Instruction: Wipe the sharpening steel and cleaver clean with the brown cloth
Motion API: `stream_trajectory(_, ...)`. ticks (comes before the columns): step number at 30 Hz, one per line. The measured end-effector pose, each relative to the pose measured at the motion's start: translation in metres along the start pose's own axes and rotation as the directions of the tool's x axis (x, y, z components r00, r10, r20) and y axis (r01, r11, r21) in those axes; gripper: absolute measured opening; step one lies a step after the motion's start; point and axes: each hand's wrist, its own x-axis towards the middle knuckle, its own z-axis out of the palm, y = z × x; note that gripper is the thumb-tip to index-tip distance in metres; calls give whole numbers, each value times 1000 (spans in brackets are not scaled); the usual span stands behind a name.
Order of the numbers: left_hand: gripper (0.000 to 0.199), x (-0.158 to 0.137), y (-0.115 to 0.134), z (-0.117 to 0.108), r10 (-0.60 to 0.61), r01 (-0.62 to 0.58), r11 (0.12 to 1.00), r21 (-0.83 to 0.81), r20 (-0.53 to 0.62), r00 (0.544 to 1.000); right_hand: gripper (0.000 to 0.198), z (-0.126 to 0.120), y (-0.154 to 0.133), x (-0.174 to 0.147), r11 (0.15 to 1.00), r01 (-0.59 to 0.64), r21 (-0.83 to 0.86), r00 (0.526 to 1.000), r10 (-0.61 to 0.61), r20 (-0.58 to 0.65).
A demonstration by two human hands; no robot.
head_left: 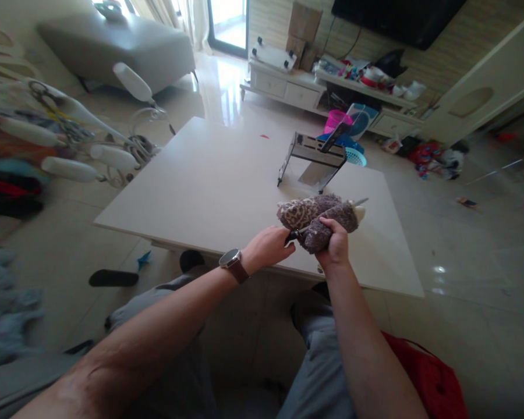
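My left hand (271, 247), with a watch on its wrist, is closed around the black handle (293, 235) of a knife. A short bit of metal shows just past that handle. My right hand (334, 244) grips a fuzzy grey-brown bundle (318, 233), its thumb on top. Against it lies a leopard-patterned fuzzy part (299, 214); I cannot tell whether both are one piece. A pointed blade tip (361, 201) sticks out at the bundle's far right end, beside a pale patch. The middle of the blade is hidden. Behind stands a knife rack (317, 152) with a black handle upright in it.
The white table (192, 174) carries a small red scrap (264, 137). Beyond it on the floor are a pink basket (336, 120) and a light-blue basket (356, 156). A lamp with white shades (133, 81) stands at left. A red bag (432, 372) is beside my right leg.
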Motion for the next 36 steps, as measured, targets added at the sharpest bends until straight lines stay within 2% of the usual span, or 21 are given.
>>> stream_trajectory(3,22,-2,0,-1,17,-16,999,-29,33,999,21,-2,-10,4,999,-5,34,997,8,-81)
stream_trajectory(7,24,-6,-6,-9,38,-35,999,-31,97,995,21,-14,-36,15,991,99,93,986,-85,-145)
stream_trajectory(12,30,-7,-17,-18,-19,21,1000,-18,121,992,16,-29,-53,24,984,149,93,966,-126,-224)
stream_trajectory(16,30,-6,-15,-16,-30,32,999,-39,69,997,13,-22,-43,18,991,115,70,980,-102,-170)
stream_trajectory(21,23,-2,-4,-7,9,-9,999,-31,-1,1000,20,1,-9,2,999,21,33,995,-18,-99)
stream_trajectory(26,23,0,-5,-5,25,-25,1000,-12,-70,997,29,14,18,-7,1000,27,13,997,-26,-77)
stream_trajectory(30,18,-2,-9,-6,45,-44,999,15,-51,998,31,12,17,-4,1000,24,19,995,-22,-96)
stream_trajectory(36,21,-4,-9,-8,26,-25,997,71,-15,1000,31,0,-4,5,998,31,62,990,-22,-138)
